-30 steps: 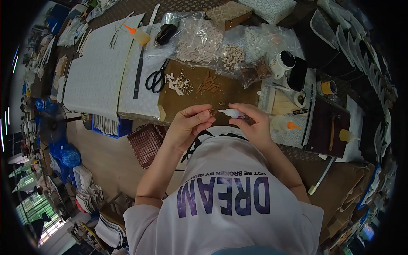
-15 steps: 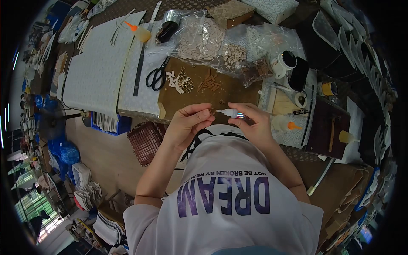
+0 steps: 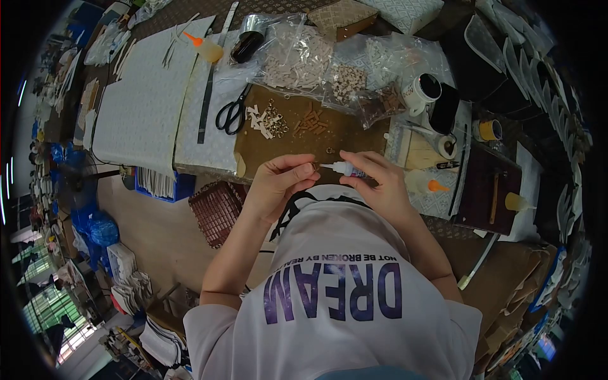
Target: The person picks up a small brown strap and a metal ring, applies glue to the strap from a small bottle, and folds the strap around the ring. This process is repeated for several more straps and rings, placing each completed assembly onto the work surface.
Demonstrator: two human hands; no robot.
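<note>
Left hand [image 3: 282,183] pinches a small brown piece [image 3: 315,166] between thumb and fingertips, over the near edge of the bench [image 3: 437,204]. Right hand [image 3: 380,180] grips a small white bottle [image 3: 346,168], its thin nozzle pointing at that piece; whether they touch, I cannot tell. Just beyond lies a small ring [image 3: 330,151] on a brown board [image 3: 351,134], which also bears brown strips [image 3: 310,120] and a pile of white tabs and metal rings [image 3: 271,120]. Black-handled scissors [image 3: 230,119] lie at the board's left edge; clear bags of small pieces [image 3: 297,60] fill the bench's far side. Pale patterned sheets [image 3: 136,107] cover its left end. Below, a blue crate [image 3: 166,187] and a brown woven item [image 3: 216,214] are near the bare floor [image 3: 149,225]. The white shirt [image 3: 342,348] reads "DREAM" and "NOT BE BROKEN BY REA…", upside down; the lettering on the white mug [image 3: 418,98] and the small bottle is too small to read.
</note>
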